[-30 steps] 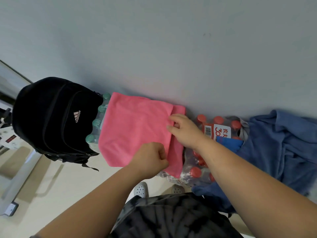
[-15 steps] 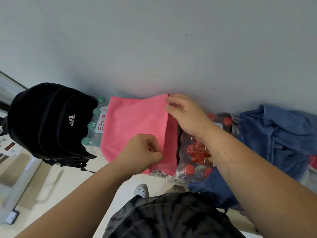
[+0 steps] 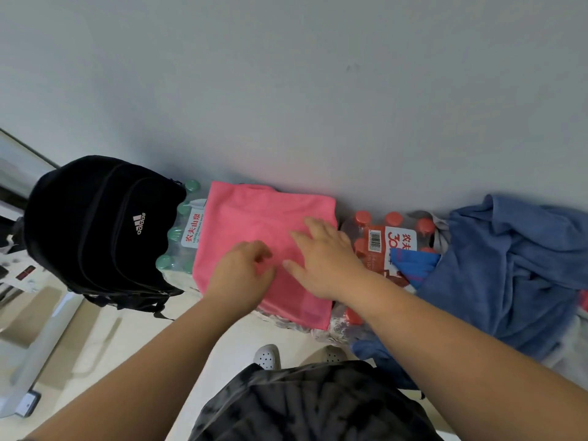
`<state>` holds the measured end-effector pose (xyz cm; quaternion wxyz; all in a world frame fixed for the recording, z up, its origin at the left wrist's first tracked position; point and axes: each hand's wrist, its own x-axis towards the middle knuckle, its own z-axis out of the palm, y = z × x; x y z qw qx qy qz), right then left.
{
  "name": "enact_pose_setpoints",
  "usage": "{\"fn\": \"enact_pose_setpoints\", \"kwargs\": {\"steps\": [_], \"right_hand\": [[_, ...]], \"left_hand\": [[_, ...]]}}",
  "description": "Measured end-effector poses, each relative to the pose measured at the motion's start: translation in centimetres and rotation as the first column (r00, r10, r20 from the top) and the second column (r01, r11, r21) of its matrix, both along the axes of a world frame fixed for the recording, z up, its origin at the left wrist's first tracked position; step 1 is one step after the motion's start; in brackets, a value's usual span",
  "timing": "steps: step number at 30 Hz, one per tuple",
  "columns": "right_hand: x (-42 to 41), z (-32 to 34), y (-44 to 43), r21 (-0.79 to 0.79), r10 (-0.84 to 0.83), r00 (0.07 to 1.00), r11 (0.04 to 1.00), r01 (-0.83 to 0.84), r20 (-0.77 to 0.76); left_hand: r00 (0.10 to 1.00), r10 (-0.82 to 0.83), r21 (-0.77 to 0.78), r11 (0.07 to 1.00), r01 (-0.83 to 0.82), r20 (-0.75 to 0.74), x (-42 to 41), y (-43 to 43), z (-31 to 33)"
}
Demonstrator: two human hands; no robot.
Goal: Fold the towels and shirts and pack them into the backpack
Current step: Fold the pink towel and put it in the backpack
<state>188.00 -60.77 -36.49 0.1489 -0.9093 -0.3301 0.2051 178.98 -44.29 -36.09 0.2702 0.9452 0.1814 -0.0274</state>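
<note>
Flatly, both hands, left (image 3: 241, 275) and right (image 3: 321, 259), rest on the pink towel (image 3: 254, 218).

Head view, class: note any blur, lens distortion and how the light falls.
Head view: soft, even light, no glare; faint shadow along the foot of the grey wall; the black fabric backpack loses detail in darkness; the wide lens curves the wall's base line; the left hand on the pink cloth towel looks slightly blurred.
</note>
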Motion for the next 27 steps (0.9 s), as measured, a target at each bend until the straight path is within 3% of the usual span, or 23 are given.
{"fn": "enact_pose_setpoints", "kwargs": {"steps": [2,4,6,10,12,20,27], "right_hand": [[-0.1,-1.0,1.4,-0.084,0.039,0.998,0.996,-0.043,-0.047],[-0.2,-2.3,2.4,-0.153,0.039,0.998,0.987,-0.047,-0.058],[-0.7,-3.7,2.8,-0.185,0.023,0.999,0.982,-0.027,-0.024],[-2.5,-4.9,2.7,-0.188,-0.013,0.996,0.982,0.03,0.091],[-3.3,-5.0,2.7,-0.186,-0.043,0.994,0.981,0.062,0.104],[-8.4,-4.0,3.2,-0.089,-0.215,0.972,0.971,0.223,0.092],[-9.0,-2.3,3.4,0.114,-0.378,0.909,0.925,0.362,0.177]], "left_hand": [[0.997,-0.048,0.189,0.98,0.057,-0.055,0.1,2.8,-0.8],[0.975,-0.095,0.308,0.938,0.156,-0.203,0.0,5.2,-1.4],[0.939,-0.111,0.34,0.913,0.227,-0.327,-0.3,7.4,-2.2],[0.895,-0.191,0.337,0.878,0.339,-0.404,-2.5,11.3,-3.7],[0.892,-0.256,0.361,0.845,0.394,-0.373,-4.0,12.3,-4.2],[0.893,-0.448,0.394,0.829,0.396,0.045,-6.1,14.3,-4.6],[0.896,-0.436,0.309,0.866,0.393,0.081,-2.5,15.0,-2.8]]}}
